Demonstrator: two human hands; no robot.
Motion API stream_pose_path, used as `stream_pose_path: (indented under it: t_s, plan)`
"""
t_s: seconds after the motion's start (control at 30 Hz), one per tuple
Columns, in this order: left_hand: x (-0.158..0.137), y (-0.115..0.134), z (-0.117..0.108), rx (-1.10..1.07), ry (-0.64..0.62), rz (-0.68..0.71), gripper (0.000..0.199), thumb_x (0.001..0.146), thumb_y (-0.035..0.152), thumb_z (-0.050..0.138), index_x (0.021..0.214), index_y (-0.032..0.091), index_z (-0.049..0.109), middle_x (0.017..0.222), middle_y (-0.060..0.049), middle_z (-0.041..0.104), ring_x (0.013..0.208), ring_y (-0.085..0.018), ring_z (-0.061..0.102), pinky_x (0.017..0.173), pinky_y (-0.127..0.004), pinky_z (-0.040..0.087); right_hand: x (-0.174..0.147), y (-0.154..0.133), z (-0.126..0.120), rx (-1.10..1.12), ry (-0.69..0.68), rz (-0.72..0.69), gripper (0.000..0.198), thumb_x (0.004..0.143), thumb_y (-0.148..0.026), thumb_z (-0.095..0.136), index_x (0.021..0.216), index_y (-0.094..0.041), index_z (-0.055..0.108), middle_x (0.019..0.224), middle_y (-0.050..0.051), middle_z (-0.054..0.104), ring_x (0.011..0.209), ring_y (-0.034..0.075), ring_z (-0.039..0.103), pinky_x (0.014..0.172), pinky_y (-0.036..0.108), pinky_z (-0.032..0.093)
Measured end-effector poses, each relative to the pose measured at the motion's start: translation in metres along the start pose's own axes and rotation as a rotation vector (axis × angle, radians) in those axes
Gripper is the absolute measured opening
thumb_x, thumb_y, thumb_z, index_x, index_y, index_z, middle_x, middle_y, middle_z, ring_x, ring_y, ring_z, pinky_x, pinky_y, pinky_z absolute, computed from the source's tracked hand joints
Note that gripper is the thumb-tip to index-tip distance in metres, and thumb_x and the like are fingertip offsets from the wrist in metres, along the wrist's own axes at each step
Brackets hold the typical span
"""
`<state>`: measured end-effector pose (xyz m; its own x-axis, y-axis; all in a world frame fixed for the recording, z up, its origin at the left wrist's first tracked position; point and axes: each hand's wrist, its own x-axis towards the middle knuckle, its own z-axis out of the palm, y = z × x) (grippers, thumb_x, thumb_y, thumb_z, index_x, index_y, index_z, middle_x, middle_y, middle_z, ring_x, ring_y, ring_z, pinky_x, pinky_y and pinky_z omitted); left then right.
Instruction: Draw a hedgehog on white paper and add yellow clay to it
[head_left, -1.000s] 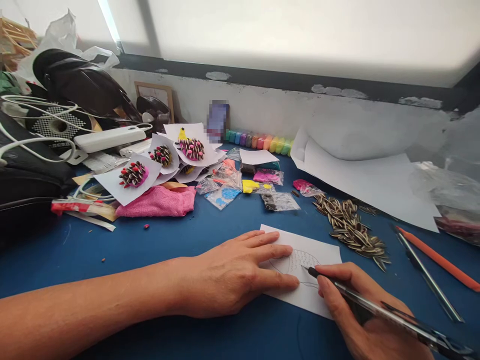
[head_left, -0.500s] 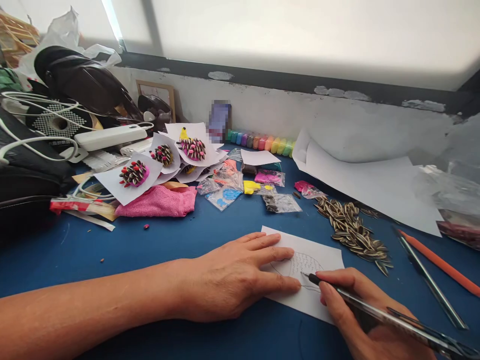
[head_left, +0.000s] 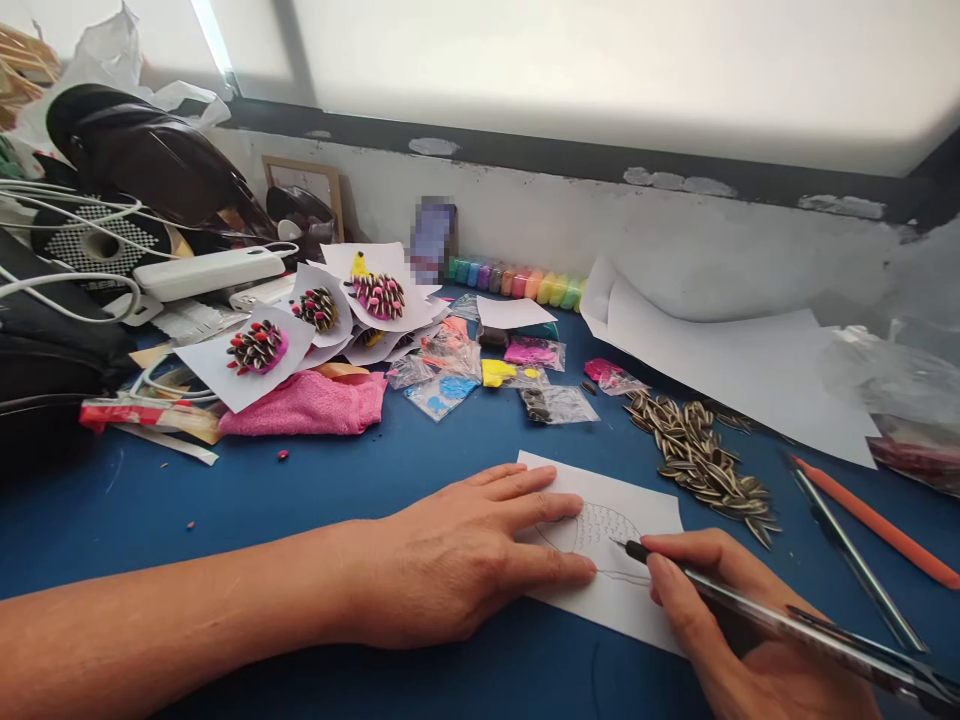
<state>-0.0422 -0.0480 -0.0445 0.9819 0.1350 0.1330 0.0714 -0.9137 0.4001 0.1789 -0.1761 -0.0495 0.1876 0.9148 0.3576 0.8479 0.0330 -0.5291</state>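
Observation:
A small sheet of white paper lies on the blue table, with a rounded outline and rows of small wavy marks drawn on it. My left hand rests flat over its left side, fingers spread, covering part of the drawing. In my right hand is a black and clear pen, pinched between thumb and fingers. Its tip touches or hovers just over the marks inside the outline; I cannot tell which. Behind my right hand sits a pile of striped sunflower seeds.
To the right lie an orange stick and another pen. Small bags of coloured clay, a pink cloth and seed-and-clay figures on paper are farther back. A large white sheet curls by the wall.
The pen tip has shifted slightly right across the drawing, along with my right hand. My left hand stays on the paper. The whole view has moved a little.

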Motion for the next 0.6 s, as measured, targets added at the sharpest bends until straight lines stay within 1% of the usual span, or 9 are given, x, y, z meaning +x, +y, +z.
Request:
stream_pose_path:
  t_s: [0.23, 0.47, 0.6]
  plan:
    - [-0.0001, -0.0003, 0.0002, -0.021, 0.003, 0.003, 0.042, 0.1, 0.017, 0.043, 0.139, 0.026, 0.056, 0.153, -0.012, 0.044, 0.146, -0.034, 0.031, 0.118, -0.053, 0.029, 0.001, 0.0017, 0.0039, -0.014, -0.031, -0.019, 0.011, 0.09, -0.037, 0.059, 0.089, -0.029, 0.065, 0.076, -0.006, 0.075, 0.066, 0.013, 0.074, 0.054, 0.014, 0.056]
    - [-0.0008, -0.0007, 0.0005, -0.023, 0.009, 0.001, 0.043, 0.1, 0.017, 0.043, 0.139, 0.026, 0.055, 0.153, -0.012, 0.043, 0.146, -0.034, 0.031, 0.117, -0.054, 0.031, -0.001, 0.0021, 0.0007, -0.008, -0.041, 0.017, 0.016, 0.09, -0.041, 0.058, 0.086, -0.027, 0.066, 0.075, -0.005, 0.074, 0.064, 0.014, 0.073, 0.053, 0.016, 0.056]
    - [-0.001, -0.0008, 0.0001, -0.01, 0.002, 0.0, 0.042, 0.101, 0.019, 0.04, 0.14, 0.027, 0.055, 0.153, -0.011, 0.043, 0.147, -0.033, 0.031, 0.118, -0.052, 0.03, -0.0007, -0.0029, 0.0014, 0.025, -0.043, 0.064, 0.017, 0.089, -0.041, 0.058, 0.083, -0.027, 0.067, 0.071, -0.004, 0.072, 0.059, 0.013, 0.071, 0.052, 0.018, 0.055]
